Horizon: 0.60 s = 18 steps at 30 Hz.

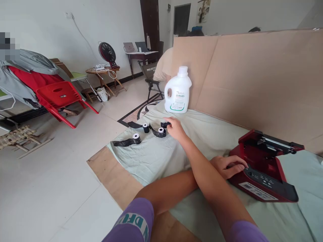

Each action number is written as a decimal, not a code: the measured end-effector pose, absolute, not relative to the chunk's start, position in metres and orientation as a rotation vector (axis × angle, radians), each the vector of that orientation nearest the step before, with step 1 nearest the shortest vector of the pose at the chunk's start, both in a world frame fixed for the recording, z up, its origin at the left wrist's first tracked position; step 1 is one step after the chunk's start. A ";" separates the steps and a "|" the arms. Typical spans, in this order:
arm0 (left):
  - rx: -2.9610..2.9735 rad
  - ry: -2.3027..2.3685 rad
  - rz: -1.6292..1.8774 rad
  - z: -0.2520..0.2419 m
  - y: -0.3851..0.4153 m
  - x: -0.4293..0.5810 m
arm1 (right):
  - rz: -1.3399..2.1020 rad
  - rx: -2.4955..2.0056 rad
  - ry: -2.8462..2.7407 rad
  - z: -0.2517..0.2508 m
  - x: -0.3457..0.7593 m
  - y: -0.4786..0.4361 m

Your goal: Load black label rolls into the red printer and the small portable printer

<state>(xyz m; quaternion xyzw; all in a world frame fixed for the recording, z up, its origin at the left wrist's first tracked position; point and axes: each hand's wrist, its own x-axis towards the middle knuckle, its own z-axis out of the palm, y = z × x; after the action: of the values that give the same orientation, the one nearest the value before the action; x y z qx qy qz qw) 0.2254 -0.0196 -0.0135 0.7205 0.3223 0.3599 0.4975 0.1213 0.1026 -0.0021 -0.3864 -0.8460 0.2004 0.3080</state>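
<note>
My arms cross. My left hand (228, 166) is at the left corner of a dark red printer (257, 191) with its lid raised; its thumb and fingers close on the edge. My right hand (176, 128) reaches over the green cloth, index finger stretched out and apart from the others, right beside a small black roll (165, 124). Left of it lie three rolls with white ends and black strips partly unwound: one nearest (161, 131), one behind (145, 127), one at the front left (136, 137).
A white jug (178, 90) stands on the cloth (156, 158) before a cardboard panel (239, 77). A person's shoulder (164, 67) shows behind it. A brown board (108, 174) edges the cloth. Red chair (60, 97) and fan (107, 52) stand at left.
</note>
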 end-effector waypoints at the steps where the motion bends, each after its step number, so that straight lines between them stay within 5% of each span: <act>1: 1.743 0.768 0.869 -0.014 -0.019 0.226 | 0.668 -0.946 -2.286 -0.007 0.119 0.103; 9: 1.696 0.691 0.837 -0.016 -0.016 0.223 | 1.471 -0.934 -2.171 -0.037 0.115 0.115; 18: 1.772 0.750 0.935 -0.028 -0.018 0.229 | 1.398 -0.968 -1.909 0.000 0.128 0.092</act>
<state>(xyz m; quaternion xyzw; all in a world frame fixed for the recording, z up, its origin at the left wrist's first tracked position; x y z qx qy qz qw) 0.2288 -0.0177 -0.0278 0.7263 0.3075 0.3832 0.4807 0.1277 0.0917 -0.0003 -0.3626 -0.7150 0.5235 0.2886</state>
